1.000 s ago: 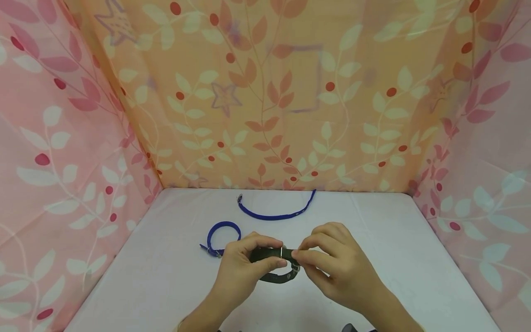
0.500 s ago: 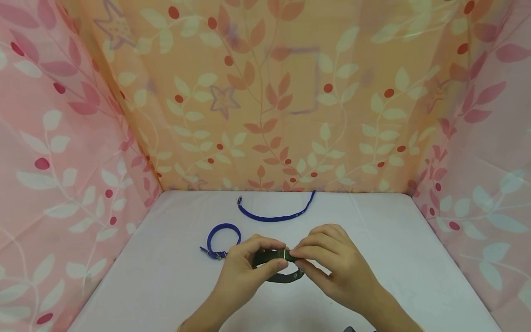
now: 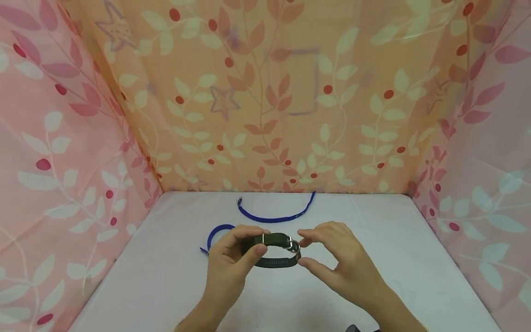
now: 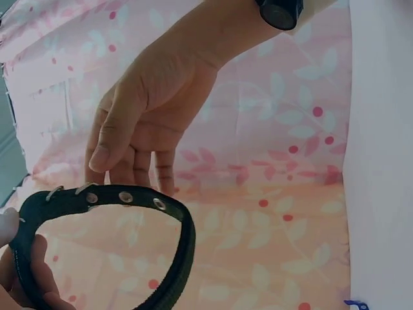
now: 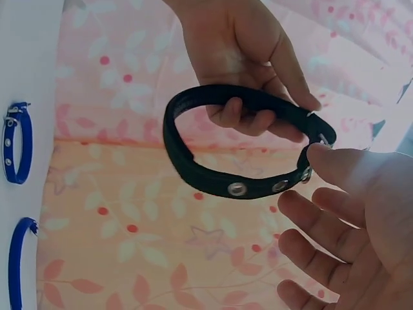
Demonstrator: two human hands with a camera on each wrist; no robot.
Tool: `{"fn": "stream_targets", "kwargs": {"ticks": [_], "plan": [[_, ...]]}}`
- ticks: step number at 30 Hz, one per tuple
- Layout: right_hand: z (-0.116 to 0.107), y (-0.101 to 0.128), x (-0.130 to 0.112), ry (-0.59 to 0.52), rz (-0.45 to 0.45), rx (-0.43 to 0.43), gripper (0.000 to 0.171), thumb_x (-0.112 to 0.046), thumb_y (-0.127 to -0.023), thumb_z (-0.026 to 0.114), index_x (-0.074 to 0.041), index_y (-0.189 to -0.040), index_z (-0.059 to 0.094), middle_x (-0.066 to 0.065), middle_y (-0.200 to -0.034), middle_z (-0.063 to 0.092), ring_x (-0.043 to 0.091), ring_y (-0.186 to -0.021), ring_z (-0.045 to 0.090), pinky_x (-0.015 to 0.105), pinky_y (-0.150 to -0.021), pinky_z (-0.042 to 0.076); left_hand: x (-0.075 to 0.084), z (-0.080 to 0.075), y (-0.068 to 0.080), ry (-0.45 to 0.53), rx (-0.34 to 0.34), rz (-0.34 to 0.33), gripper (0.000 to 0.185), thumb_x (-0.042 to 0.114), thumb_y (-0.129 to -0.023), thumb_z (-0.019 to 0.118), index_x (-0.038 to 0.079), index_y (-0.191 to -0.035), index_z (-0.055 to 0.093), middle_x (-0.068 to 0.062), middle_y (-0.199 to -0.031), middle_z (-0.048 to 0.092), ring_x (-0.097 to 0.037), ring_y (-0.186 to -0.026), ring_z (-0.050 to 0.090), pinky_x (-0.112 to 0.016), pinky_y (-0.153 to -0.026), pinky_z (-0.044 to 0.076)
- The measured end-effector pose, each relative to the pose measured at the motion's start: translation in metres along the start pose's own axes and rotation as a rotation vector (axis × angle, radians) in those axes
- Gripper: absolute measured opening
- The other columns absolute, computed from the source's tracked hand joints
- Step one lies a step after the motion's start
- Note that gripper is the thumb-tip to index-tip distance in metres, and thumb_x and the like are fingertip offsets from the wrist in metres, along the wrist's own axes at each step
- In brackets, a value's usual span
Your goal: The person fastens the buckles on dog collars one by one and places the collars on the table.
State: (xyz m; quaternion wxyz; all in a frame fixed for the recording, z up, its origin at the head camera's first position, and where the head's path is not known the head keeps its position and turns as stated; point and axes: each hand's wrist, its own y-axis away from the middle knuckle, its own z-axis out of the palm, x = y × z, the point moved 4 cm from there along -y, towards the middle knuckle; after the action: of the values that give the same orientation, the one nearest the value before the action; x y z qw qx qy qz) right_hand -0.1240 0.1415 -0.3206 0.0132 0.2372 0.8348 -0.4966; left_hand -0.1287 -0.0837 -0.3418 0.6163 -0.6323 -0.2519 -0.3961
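Floral curtain cloth, yellow-orange at the back [image 3: 282, 92], closes off the upper frame behind a white-covered tabletop [image 3: 166, 286]. Just below the frame's centre a dark green fabric strap, buckled into a loop [image 3: 274, 263], is held up over that surface, its long axis running across the picture from left to right. The left hand [image 3: 230, 258] has its grip pinched on the loop's left part, thumb in front and fingers behind, next to a thin metal keeper [image 3: 263, 239]. So the loop reaches rightward from that grip, and its silver metal buckle [image 3: 292, 244] sits at the far end, nearer the right hand [image 3: 340, 253]. That right grip looks spread, thumb and forefinger parted around the buckle end; the thumb appears to touch the strap, though how firmly cannot be told. Metal-rimmed eyelets [image 5: 237, 189] show along the band in the right wrist view. On the tabletop, a blue strap lying in an open curve [image 3: 269, 220] rests near the back edge, above the loop in the frame, and a blue strap closed into a ring [image 3: 219, 227] lies left of centre, partly hidden by the left hand. Pink leaf-patterned side curtains [image 3: 54, 207] flank both edges.
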Motion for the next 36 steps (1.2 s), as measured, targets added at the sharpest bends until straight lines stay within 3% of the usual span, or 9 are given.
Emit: {"fn": "stream_targets", "kwargs": {"ticks": [10, 18, 26, 31, 36], "plan": [[0.005, 0.002, 0.007, 0.013, 0.022, 0.008, 0.021, -0.033, -0.096, 0.074, -0.02, -0.112, 0.074, -0.013, -0.1, 0.071, 0.01, -0.097, 0.063, 0.025, -0.097, 0.041, -0.001, 0.002, -0.001, 0.101, -0.017, 0.031, 0.022, -0.006, -0.093, 0.069, -0.008, -0.114, 0.064, -0.008, -0.115, 0.07, -0.02, -0.107, 0.068, -0.029, -0.091, 0.058], [0.0, 0.001, 0.01, 0.053, 0.044, 0.036, 0.017, -0.033, -0.097, 0.072, -0.02, -0.107, 0.075, -0.013, -0.097, 0.07, 0.009, -0.094, 0.063, 0.026, -0.094, 0.041, 0.0, -0.003, -0.004, -0.065, 0.041, 0.054, 0.02, -0.007, -0.092, 0.07, -0.003, -0.111, 0.067, -0.004, -0.109, 0.071, -0.017, -0.104, 0.063, -0.024, -0.095, 0.052], [-0.004, 0.0, 0.01, 0.078, 0.032, 0.045, 0.019, -0.036, -0.098, 0.07, -0.019, -0.105, 0.075, -0.013, -0.095, 0.07, 0.009, -0.092, 0.062, 0.027, -0.093, 0.04, 0.002, -0.009, -0.006, -0.109, 0.074, 0.024, 0.017, -0.006, -0.092, 0.069, -0.003, -0.109, 0.067, -0.004, -0.104, 0.07, -0.014, -0.098, 0.063, -0.025, -0.1, 0.05], [-0.007, -0.002, 0.011, 0.069, 0.008, 0.064, 0.023, -0.038, -0.099, 0.068, -0.017, -0.104, 0.076, -0.01, -0.094, 0.071, 0.011, -0.091, 0.062, 0.027, -0.093, 0.04, 0.002, -0.009, -0.007, -0.104, 0.068, 0.041, 0.018, -0.006, -0.091, 0.069, -0.003, -0.109, 0.068, -0.004, -0.105, 0.07, -0.015, -0.1, 0.061, -0.025, -0.1, 0.05], [-0.012, -0.003, 0.01, 0.054, -0.002, 0.102, 0.027, -0.038, -0.1, 0.067, -0.013, -0.103, 0.076, -0.005, -0.094, 0.071, 0.013, -0.092, 0.062, 0.025, -0.096, 0.04, 0.001, -0.008, -0.005, -0.147, 0.022, -0.015, 0.02, -0.002, -0.094, 0.07, 0.003, -0.113, 0.068, -0.004, -0.109, 0.07, -0.016, -0.1, 0.058, -0.023, -0.094, 0.05]]}}
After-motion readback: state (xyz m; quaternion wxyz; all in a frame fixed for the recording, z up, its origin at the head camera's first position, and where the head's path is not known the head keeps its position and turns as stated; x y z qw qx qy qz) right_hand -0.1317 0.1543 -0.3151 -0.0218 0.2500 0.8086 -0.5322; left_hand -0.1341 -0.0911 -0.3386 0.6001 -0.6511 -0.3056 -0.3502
